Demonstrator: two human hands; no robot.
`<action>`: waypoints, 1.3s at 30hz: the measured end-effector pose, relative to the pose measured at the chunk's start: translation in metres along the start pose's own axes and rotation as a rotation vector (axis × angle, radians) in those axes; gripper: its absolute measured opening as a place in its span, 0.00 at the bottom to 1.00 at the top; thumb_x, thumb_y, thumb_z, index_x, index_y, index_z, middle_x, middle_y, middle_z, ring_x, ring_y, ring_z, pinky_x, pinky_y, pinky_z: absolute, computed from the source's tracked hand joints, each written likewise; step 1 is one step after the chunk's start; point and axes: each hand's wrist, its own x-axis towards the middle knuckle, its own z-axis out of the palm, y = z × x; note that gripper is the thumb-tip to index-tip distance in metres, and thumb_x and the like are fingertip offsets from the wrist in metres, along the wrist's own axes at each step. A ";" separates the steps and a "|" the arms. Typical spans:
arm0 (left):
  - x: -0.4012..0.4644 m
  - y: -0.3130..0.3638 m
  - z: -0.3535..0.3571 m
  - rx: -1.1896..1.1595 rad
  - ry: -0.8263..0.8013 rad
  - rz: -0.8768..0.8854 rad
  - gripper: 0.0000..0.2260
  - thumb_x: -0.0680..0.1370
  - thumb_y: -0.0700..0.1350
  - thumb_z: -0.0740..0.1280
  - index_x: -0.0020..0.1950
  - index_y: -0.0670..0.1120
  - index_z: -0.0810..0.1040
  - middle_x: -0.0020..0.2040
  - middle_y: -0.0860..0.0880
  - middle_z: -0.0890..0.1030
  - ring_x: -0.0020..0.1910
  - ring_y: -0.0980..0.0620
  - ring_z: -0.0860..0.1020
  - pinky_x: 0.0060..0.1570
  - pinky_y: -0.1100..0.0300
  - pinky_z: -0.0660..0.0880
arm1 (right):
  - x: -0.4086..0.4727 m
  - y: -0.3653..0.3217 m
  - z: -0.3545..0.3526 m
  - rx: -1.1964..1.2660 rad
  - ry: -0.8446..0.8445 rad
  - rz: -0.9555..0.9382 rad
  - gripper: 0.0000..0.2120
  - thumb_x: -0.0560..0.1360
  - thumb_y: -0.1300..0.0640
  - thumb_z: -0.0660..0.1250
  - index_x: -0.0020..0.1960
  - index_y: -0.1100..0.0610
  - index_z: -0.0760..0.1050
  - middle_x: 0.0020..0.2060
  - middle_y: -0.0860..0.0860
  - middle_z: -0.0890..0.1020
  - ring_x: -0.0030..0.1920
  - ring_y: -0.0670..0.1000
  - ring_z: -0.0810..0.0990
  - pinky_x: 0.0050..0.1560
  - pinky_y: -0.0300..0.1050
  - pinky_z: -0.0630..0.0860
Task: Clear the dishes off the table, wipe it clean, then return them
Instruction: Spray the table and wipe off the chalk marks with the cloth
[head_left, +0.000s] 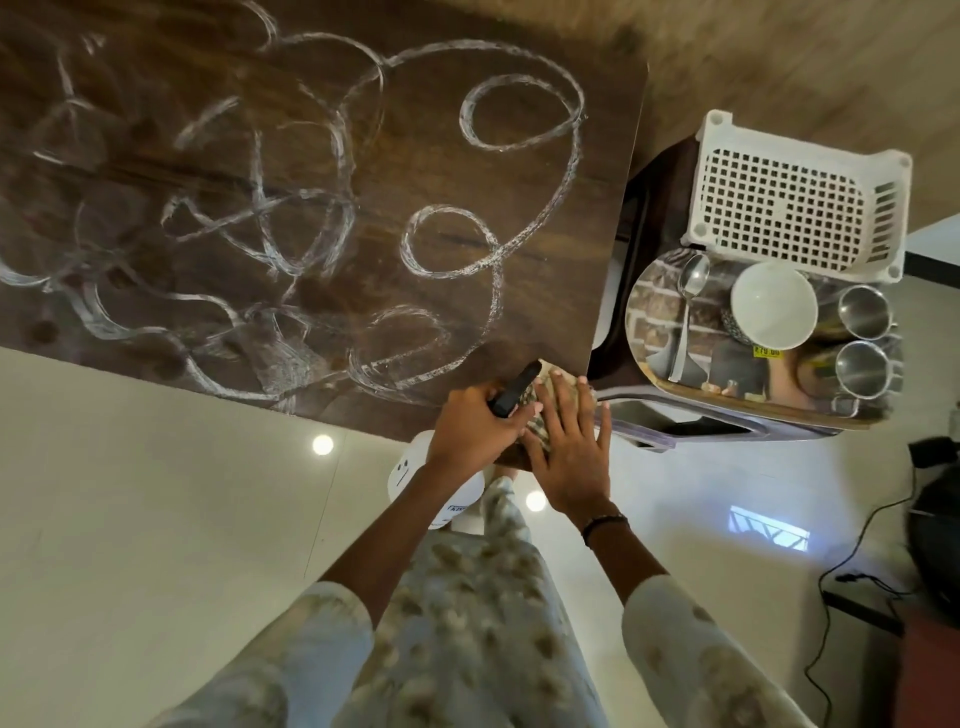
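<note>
The dark wooden table (415, 156) is covered with looping white foam trails (519, 111). At its near right corner my left hand (478, 421) grips a spray bottle by the black trigger head (514, 389); its white body (415, 467) hangs below the table edge. My right hand (571, 457) presses flat, fingers straight, on a patterned cloth (537, 415) lying on that corner. The dishes stand off the table on a side stool: a steel plate (654, 312), a spoon (691, 291), a white bowl (774, 304) and two steel cups (865, 312).
A white plastic basket (779, 208) sits behind the dishes on the brown stool (675, 421), which stands right of the table. Black cables (857, 545) and a dark bag (935, 519) lie on the pale tiled floor at the right.
</note>
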 end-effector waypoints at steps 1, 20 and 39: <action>0.003 0.004 0.003 0.020 0.002 0.004 0.11 0.70 0.56 0.72 0.37 0.50 0.77 0.36 0.49 0.82 0.40 0.48 0.82 0.44 0.54 0.78 | 0.000 0.001 0.000 0.001 -0.003 -0.002 0.29 0.80 0.40 0.44 0.77 0.52 0.56 0.76 0.53 0.59 0.77 0.58 0.53 0.75 0.58 0.46; 0.019 0.001 0.000 0.054 0.145 -0.066 0.14 0.70 0.54 0.74 0.42 0.43 0.82 0.38 0.46 0.84 0.39 0.48 0.82 0.40 0.59 0.76 | 0.001 0.001 0.004 0.090 0.026 0.007 0.29 0.80 0.39 0.49 0.77 0.53 0.58 0.75 0.54 0.62 0.77 0.57 0.53 0.76 0.56 0.52; 0.034 0.012 -0.018 -0.114 0.221 -0.111 0.14 0.68 0.55 0.75 0.42 0.45 0.82 0.39 0.45 0.84 0.41 0.47 0.81 0.45 0.57 0.76 | 0.136 -0.032 -0.018 0.213 0.080 0.095 0.31 0.80 0.42 0.48 0.78 0.56 0.51 0.77 0.55 0.56 0.78 0.56 0.50 0.76 0.53 0.45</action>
